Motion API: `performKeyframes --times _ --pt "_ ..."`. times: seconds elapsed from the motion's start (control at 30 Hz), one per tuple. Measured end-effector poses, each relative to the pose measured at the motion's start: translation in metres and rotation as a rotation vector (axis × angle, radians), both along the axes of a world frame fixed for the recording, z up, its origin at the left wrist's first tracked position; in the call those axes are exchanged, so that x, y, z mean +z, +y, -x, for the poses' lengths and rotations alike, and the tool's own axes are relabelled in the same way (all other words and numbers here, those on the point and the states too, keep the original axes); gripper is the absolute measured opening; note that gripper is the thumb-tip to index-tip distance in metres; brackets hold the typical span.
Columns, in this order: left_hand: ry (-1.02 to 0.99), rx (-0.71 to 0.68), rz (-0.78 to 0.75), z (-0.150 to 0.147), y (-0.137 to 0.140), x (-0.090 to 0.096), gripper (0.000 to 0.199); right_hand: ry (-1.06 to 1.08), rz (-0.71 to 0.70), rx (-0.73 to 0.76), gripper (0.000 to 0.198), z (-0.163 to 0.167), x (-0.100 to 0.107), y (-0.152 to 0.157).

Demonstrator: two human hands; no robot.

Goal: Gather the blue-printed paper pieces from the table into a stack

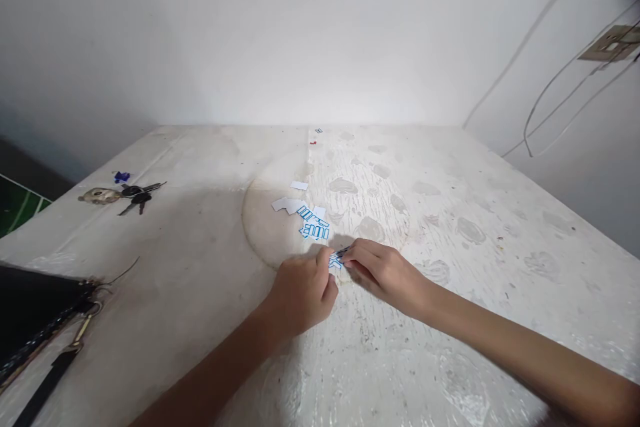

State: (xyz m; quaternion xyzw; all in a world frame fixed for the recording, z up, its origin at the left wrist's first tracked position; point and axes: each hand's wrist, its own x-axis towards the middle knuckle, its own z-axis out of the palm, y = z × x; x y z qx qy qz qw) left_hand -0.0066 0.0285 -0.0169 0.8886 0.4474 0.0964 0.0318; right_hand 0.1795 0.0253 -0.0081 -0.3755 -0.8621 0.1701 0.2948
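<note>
Low over the middle of the table, my left hand [306, 287] and my right hand [380, 271] meet around a small bunch of paper pieces [336, 260] with blue outlines. The fingers of both hands are closed on its two sides and hide part of it. Just beyond lies a loose pile of similar blue-outlined paper pieces [316, 230], overlapping one another. White blank-faced paper pieces [290, 205] sit at the pile's left, and a single white slip [299, 185] lies apart behind them.
A bunch of keys [136, 194] lies at the left beside a small dark blue object [121, 177]. A black bag or pouch [40, 320] with a strap clip covers the near left corner. The wall [310, 47] bounds the table [210, 360] behind; cables [533, 120] hang at right.
</note>
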Motion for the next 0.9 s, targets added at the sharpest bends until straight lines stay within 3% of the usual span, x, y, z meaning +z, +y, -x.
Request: performKeyframes --times 0.23,0.47,0.67,0.9 --pt "-0.011 0.021 -0.038 -0.003 -0.002 -0.002 0.02 0.203 0.217 -0.115 0.013 0.003 -0.012 -0.002" --pt "0.012 0.017 -0.079 -0.002 -0.002 -0.006 0.021 0.158 0.121 -0.113 0.016 0.006 -0.014 -0.005" --pt "0.025 0.011 -0.064 -0.004 0.0 -0.007 0.019 0.164 0.083 -0.232 0.012 -0.001 -0.004 0.015" --pt "0.016 -0.013 -0.078 -0.002 0.0 -0.011 0.016 -0.137 0.089 -0.007 0.021 0.028 0.002 0.068"
